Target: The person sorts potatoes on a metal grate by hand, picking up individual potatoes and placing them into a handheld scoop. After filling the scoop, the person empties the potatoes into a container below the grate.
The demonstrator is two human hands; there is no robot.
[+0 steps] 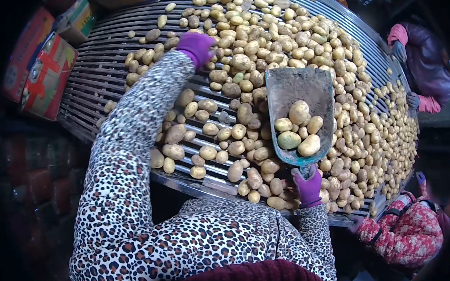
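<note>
Leopard-print jacket (200, 245) fills the bottom of the head view, both sleeves running out to purple gloves. Right hand (307, 187), down at the near edge, is clenched round the short handle of a dusty grey-blue metal scoop (300, 86). The scoop is tipped up off the pile, with a small load of yellow-brown potatoes (298, 128) sitting at its heel, five or so, one greenish.

Left hand (195, 46) is stretched far across, lying on the heap of loose pale-brown potatoes (289, 38); fingers curled or flat, I can't tell from here. All of it sits on a long slatted steel roller table (95, 69), bare to the left, crowded to the right. Printed cardboard boxes (47, 77) stand beyond its left edge.

Two co-workers at the right-hand side: a purple jacket (429, 64) up top, a red floral jacket (406, 234) lower down.

My read: gathering step, scoop loaded. Moving it on calls for a level blade so nothing rolls off the open lip.
</note>
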